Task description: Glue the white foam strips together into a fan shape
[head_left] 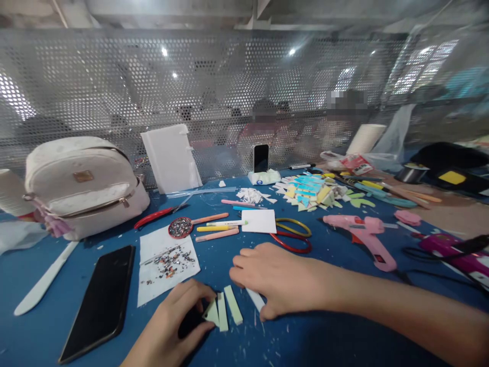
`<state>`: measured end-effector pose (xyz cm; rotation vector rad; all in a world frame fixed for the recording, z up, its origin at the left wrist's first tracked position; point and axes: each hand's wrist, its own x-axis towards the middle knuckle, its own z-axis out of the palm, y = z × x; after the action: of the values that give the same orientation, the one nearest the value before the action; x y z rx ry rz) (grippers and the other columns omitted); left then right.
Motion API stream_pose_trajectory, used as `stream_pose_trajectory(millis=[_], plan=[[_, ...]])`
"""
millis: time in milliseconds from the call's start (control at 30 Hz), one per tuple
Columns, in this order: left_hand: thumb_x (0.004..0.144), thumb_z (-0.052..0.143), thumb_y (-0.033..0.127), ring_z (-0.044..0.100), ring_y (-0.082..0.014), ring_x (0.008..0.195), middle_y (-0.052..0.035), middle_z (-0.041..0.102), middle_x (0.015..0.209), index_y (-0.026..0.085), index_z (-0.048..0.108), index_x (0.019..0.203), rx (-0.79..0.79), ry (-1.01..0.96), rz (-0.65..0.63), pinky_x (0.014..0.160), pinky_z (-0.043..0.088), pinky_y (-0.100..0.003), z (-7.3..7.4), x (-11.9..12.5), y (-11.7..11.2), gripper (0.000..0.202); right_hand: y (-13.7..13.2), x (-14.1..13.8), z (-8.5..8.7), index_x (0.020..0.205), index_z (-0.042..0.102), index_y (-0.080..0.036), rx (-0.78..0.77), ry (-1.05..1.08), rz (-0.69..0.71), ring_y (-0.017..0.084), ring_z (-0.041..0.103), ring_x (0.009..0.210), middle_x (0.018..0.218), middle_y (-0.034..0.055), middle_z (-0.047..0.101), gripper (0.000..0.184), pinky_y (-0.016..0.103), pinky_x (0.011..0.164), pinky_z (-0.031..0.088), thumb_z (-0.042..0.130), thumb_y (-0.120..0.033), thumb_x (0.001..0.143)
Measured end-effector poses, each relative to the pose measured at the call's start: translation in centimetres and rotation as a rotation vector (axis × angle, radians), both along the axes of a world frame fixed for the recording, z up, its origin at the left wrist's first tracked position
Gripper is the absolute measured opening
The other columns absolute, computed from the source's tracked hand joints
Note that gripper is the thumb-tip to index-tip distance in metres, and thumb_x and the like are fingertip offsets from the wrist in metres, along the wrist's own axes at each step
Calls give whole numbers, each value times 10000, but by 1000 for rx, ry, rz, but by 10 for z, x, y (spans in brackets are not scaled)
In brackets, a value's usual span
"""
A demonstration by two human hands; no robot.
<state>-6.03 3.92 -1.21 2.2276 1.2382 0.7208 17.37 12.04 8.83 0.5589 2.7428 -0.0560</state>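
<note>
While my left hand [174,310], half open, touches the green triangle [213,315] beside two green strips [233,305], and my right hand [277,278] curls over a white strip [255,299], grip hidden, I should press gently.

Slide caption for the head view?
Left hand at pale green pieces, right hand over a white strip, pink glue gun nearby.

Strips [222,311] block L hand [173,308]–R hand [267,275] gap; tbl [305,344] room nearside of R arm [382,306]; glue gun [364,232], prob. cable [403,277] too, beyond.
</note>
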Motion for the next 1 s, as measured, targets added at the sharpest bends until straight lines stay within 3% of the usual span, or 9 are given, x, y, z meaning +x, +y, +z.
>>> stream_pose_trajectory(millis=[267, 367, 567, 733, 867, 1000], plan=[[922, 620, 221, 612, -135, 845, 21, 630, 964, 303, 568, 1101, -21, -22, 42, 780, 497, -217, -1, 3, -2, 204, -2, 1, 1, 966, 688, -132, -76, 65, -62, 231, 641, 815, 927, 65, 692, 290, 308, 554, 300, 707, -394, 845], [911, 634, 218, 617, -137, 834, 21, 636, 964, 304, 570, 1092, -4, -38, 55, 772, 501, -215, -2, 3, -2, 210, -3, 1, 4, 930, 709, -135, -104, 67, -105, 228, 659, 768, 888, 76, 717, 212, 308, 564, 317, 607, -320, 909], [919, 637, 238, 636, -130, 802, 16, 650, 943, 303, 552, 1128, 66, 0, -1, 737, 521, -198, -2, 1, 2, 235, 4, 2, 6, 1084, 698, -179, -291, 182, -90, 217, 678, 943, 1046, 62, 738, 267, 286, 697, 409, 483, -93, 952], [927, 624, 224, 633, -121, 817, 23, 639, 954, 313, 534, 1151, 64, 19, -11, 751, 522, -198, -3, 0, 2, 258, 11, 0, 1, 1071, 675, -188, -449, 177, -108, 202, 658, 985, 1035, 47, 733, 226, 268, 727, 425, 494, -115, 956], [930, 622, 223, 630, -127, 840, 22, 638, 973, 313, 523, 1158, 55, 30, -1, 768, 522, -212, -3, 1, 1, 265, 9, 0, -1, 1089, 622, -189, -285, 180, -110, 216, 644, 952, 1093, 55, 674, 160, 291, 675, 398, 585, -220, 936], [930, 627, 235, 628, -135, 856, 13, 637, 993, 310, 527, 1154, 44, 36, 0, 776, 523, -223, -3, 1, 1, 257, 3, 1, -7, 1119, 581, -151, -108, 136, -59, 255, 634, 912, 1074, 83, 630, 426, 304, 564, 329, 684, -471, 857]])
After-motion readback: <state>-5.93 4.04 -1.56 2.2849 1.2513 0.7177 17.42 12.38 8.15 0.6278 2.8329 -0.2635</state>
